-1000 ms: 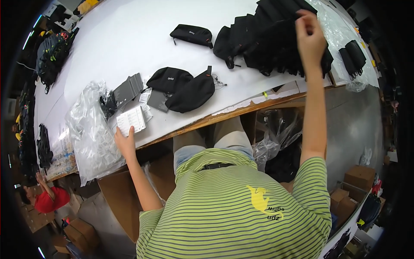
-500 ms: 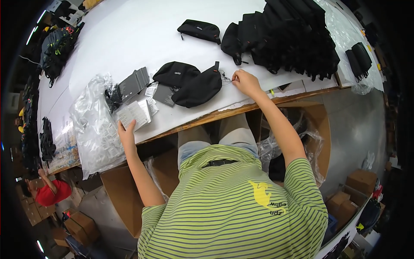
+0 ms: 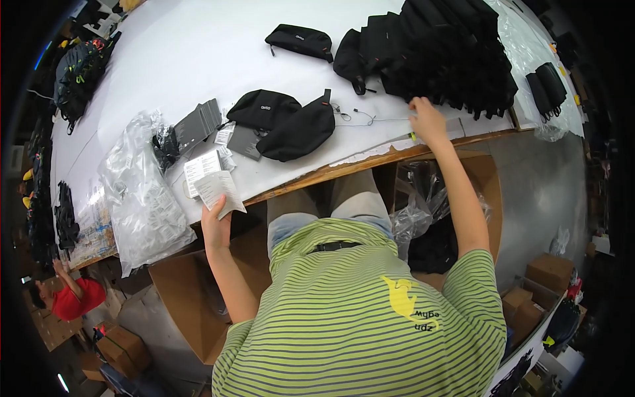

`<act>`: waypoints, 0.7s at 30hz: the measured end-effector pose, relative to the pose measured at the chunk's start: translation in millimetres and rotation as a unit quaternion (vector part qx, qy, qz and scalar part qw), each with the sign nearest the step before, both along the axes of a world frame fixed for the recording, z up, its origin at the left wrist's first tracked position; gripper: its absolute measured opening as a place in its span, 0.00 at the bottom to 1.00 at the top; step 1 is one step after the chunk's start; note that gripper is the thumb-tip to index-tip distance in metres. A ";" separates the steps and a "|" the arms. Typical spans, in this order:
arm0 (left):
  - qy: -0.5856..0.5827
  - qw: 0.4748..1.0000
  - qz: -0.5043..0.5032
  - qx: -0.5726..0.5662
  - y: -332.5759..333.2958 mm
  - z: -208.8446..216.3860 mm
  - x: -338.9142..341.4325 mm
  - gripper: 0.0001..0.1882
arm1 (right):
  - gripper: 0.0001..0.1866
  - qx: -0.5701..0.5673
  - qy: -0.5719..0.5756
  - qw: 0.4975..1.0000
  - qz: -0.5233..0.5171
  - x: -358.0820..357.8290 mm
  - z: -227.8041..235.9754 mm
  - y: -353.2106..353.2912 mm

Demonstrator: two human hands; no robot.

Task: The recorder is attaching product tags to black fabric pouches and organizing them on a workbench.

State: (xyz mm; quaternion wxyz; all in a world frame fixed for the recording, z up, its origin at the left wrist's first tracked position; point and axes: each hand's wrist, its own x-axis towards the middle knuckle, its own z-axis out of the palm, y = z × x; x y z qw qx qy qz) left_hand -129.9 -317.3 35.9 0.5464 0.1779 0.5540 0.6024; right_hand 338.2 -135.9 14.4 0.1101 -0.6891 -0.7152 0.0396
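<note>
My left hand [image 3: 217, 223] pinches a white printed leaflet [image 3: 221, 188] at its lower edge, tilted in front of a stack of similar leaflets [image 3: 200, 165]. To the right, my right hand [image 3: 428, 122] is closed at the end of a thin dark string [image 3: 390, 120], which stretches left across the table to a small tangle of strings [image 3: 342, 114]. Between my hands lie two black zip pouches, one flat with a small logo [image 3: 266, 108] and one nearer me [image 3: 301, 132]. Grey cards [image 3: 245, 141] sit partly under them, beside a fanned row of grey cards [image 3: 198, 126].
A large pile of black pouches [image 3: 450, 59] covers the table's back right, with a single pouch [image 3: 301, 42] left of it. Clear plastic bags [image 3: 142, 205] lie at left. Open cardboard boxes [image 3: 192, 304] stand below the wooden table edge [image 3: 291, 183]. A person in red [image 3: 78, 299] is at far left.
My left hand has shifted right, separating one leaflet from the stack. My right hand has moved right, away from the pouches, with the string now stretched out behind it.
</note>
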 end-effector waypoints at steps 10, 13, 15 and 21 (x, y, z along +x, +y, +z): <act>0.025 0.990 -0.133 0.047 6.9 8.6 44.7 0.21 | 0.05 -0.123 0.013 0.986 0.112 -58.0 -16.5 10.1; 0.019 0.988 -0.146 0.038 5.8 3.1 44.2 0.22 | 0.05 -0.123 0.093 0.980 0.123 -42.4 -9.0 13.6; 0.011 0.984 -0.173 0.035 4.1 0.8 43.3 0.22 | 0.06 -0.127 0.170 0.969 0.126 -38.1 7.2 14.1; 0.077 0.975 -0.210 -0.003 15.6 17.6 62.7 0.28 | 0.06 -0.136 0.361 0.918 0.089 -41.5 33.6 11.7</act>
